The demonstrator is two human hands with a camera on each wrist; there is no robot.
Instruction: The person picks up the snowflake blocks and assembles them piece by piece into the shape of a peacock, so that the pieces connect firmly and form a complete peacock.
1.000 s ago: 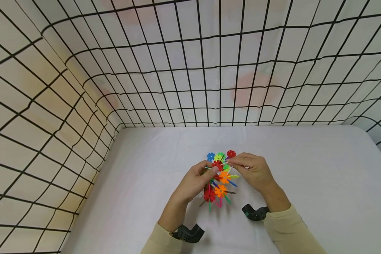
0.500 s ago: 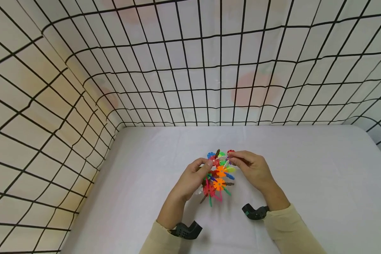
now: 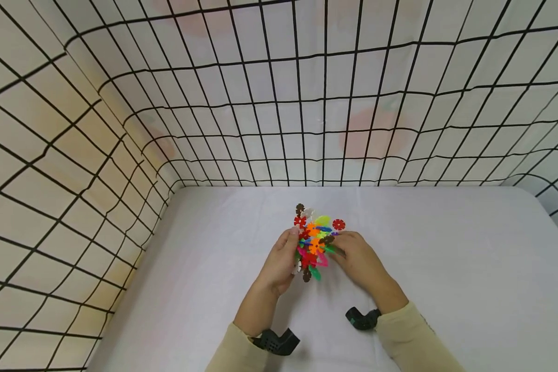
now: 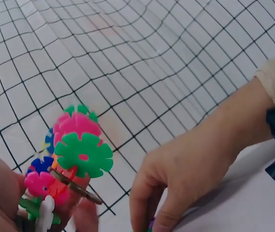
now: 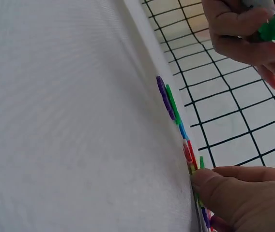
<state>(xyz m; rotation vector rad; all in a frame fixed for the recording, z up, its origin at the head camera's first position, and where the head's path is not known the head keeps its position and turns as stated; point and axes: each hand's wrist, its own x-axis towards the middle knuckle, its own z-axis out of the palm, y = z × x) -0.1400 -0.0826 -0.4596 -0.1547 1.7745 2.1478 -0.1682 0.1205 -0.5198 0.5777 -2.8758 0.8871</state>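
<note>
My left hand (image 3: 276, 263) grips a many-coloured cluster of interlocking snowflake discs (image 3: 315, 245), held up over the table. In the left wrist view, a green disc (image 4: 84, 155) with a pink centre faces the camera, and a brown disc (image 4: 77, 186) juts out edge-on below it. My right hand (image 3: 365, 263) is low at the table behind the cluster. In the right wrist view, its thumb (image 5: 206, 179) and fingers are at a row of loose discs, seen nearly edge-on, including a purple disc (image 5: 165, 98). Whether they pinch one is hidden.
A loose red disc (image 3: 338, 224) lies on the white-covered table (image 3: 446, 248) beyond the right hand. Black wire grid panels (image 3: 307, 98) with pale cloth behind stand along the back and left. Each wrist wears a black camera (image 3: 275, 341).
My right hand has left the top of the cluster and moved down to the table discs. The left hand has turned the cluster, and a brown and a white disc now stand at its top.
</note>
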